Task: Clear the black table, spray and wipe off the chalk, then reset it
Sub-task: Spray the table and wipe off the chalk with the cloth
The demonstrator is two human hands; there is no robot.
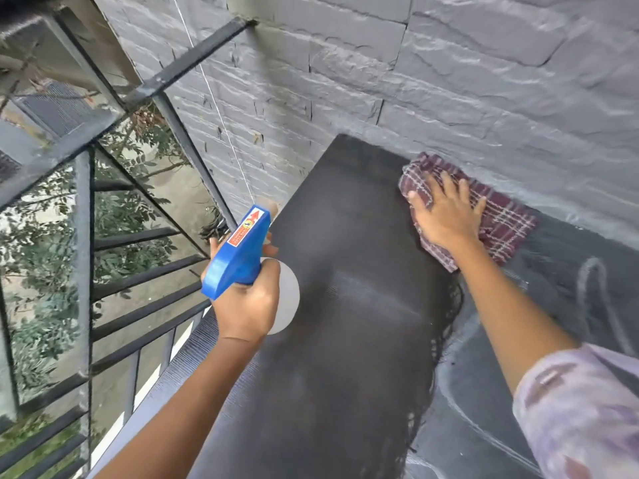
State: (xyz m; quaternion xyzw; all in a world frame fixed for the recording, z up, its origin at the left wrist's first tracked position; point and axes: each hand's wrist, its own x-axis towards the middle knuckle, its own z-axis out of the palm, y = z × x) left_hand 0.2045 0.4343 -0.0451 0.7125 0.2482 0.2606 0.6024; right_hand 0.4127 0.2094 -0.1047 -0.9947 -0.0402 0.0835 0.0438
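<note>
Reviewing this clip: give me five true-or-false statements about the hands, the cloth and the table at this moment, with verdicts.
1. The left hand grips a blue spray bottle. True.
2. The right hand lies flat on a plaid cloth. True.
3. The cloth is plain white. False: it is maroon with pale checks.
4. Chalk lines show on the table to the right of the right arm. True.
5. The table stands away from any wall. False: it sits against a grey brick wall.
</note>
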